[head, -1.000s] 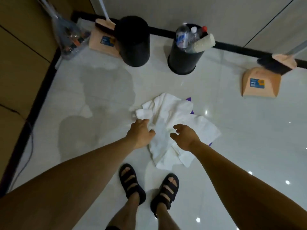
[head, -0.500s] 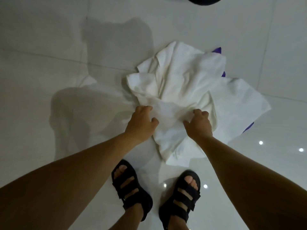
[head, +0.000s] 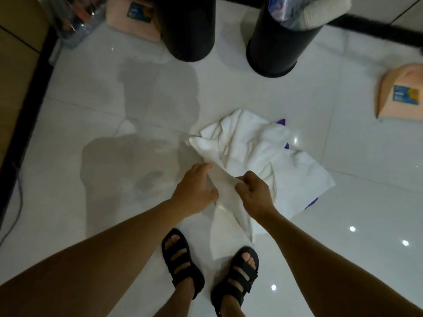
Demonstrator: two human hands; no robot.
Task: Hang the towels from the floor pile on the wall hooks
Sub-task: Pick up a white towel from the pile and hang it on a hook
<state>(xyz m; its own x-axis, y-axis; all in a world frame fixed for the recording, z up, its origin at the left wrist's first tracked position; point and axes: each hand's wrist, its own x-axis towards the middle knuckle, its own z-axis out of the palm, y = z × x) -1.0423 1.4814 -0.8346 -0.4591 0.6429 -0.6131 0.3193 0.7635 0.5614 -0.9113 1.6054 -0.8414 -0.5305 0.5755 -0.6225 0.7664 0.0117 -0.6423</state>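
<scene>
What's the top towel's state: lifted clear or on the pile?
Partly lifted. Left hand and right hand pinch the towel into a raised ridge; its far end lies on the pile.

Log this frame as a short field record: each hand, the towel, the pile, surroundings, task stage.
left hand: grips white towel
right hand: fingers pinch same towel
towel pile: on tiled floor, purple cloth underneath
surroundings: left black bin, right black bin
stage: one towel partly lifted; hooks not in view

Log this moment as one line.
phase: pick-up | left hand: grips white towel | right hand: pinches same towel | pile: on floor | hooks: not in view
</scene>
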